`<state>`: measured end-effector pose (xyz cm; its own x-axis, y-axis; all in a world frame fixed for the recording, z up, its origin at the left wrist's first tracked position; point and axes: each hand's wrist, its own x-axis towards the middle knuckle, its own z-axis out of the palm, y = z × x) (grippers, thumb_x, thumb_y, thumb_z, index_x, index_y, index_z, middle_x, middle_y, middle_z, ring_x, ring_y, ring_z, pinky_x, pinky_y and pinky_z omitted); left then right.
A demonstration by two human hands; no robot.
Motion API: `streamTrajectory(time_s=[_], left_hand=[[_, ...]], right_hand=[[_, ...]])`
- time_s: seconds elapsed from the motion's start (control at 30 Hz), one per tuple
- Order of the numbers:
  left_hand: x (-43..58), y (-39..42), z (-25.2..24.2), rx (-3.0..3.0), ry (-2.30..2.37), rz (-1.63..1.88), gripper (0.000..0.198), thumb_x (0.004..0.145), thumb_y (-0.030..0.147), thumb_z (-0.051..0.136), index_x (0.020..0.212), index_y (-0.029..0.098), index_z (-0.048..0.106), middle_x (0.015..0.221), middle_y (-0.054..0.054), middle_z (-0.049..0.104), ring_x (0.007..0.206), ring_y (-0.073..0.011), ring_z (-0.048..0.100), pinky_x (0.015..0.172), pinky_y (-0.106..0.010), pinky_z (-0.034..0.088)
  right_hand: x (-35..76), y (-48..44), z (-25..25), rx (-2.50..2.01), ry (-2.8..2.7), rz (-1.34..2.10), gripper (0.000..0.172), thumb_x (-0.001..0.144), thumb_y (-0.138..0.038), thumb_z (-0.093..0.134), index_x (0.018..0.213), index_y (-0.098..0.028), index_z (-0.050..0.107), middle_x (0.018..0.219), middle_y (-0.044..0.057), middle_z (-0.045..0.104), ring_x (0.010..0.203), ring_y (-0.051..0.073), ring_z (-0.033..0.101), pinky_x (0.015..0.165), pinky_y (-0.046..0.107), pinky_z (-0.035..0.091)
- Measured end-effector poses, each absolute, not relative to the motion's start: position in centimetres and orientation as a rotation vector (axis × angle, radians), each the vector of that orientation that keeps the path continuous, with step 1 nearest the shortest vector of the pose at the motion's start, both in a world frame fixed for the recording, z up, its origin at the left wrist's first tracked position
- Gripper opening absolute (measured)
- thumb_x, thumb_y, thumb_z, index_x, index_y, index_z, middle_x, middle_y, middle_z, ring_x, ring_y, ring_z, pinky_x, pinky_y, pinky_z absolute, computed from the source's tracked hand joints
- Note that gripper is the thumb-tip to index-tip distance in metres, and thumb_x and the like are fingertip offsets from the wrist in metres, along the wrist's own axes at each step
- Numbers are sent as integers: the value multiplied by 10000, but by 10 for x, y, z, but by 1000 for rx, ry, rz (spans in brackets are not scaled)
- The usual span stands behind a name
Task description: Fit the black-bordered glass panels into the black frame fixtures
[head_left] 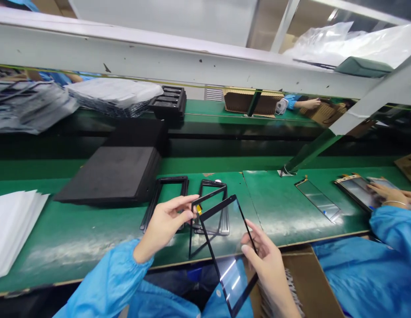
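Note:
My left hand (165,223) pinches the upper left corner of a thin black rectangular frame (191,236), held tilted above the bench. In my right hand (267,254) is a clear touch-screen glass panel (227,256) with a black border, gripped by its right edge. The panel is slanted in front of the frame and overlaps it in view; I cannot tell whether they touch. A small yellow-orange tab (199,209) shows near the panel's upper left corner. Behind my hands, more black frames (172,180) lie in two piles on the green bench (119,225).
Black foam sheets (109,172) are stacked left of the frames, with white sheets (16,225) at the far left. A glass panel (318,198) lies to the right, near a co-worker's hands (391,194). A slanted post (311,152) rises behind. A cardboard box (311,282) sits below the edge.

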<state>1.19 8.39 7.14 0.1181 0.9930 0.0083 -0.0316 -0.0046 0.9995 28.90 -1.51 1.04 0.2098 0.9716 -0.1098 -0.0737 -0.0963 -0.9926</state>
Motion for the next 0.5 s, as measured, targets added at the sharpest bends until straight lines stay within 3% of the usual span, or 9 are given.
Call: streamTrajectory(time_s=[0.17,0.27,0.5], left_hand=[[9,73,69,1294,1059,1217,323,787,211,834,1060,377,887,830,-21,784,712,-191,744,653,-279,658],[8,68,67,1295,1044,1236,357,814,194,821,1110,388,874,857,-21,787,735,-187,748,677,-272,657],[10,61,70,1316,977,1286,347,844,146,804,1121,342,873,838,-23,771,723,-159,727,664,-239,636]], right_hand=[[276,-15,23,-1321,-874,1208,588,849,-351,853,1405,-233,702,894,13,707,652,136,562,423,194,419],[271,-17,27,-1309,-851,1232,598,846,-346,857,1413,-241,697,887,7,699,612,116,526,417,187,428],[280,-18,17,-1305,-939,1254,619,829,-373,874,1421,-329,698,918,22,729,654,152,612,446,208,492]])
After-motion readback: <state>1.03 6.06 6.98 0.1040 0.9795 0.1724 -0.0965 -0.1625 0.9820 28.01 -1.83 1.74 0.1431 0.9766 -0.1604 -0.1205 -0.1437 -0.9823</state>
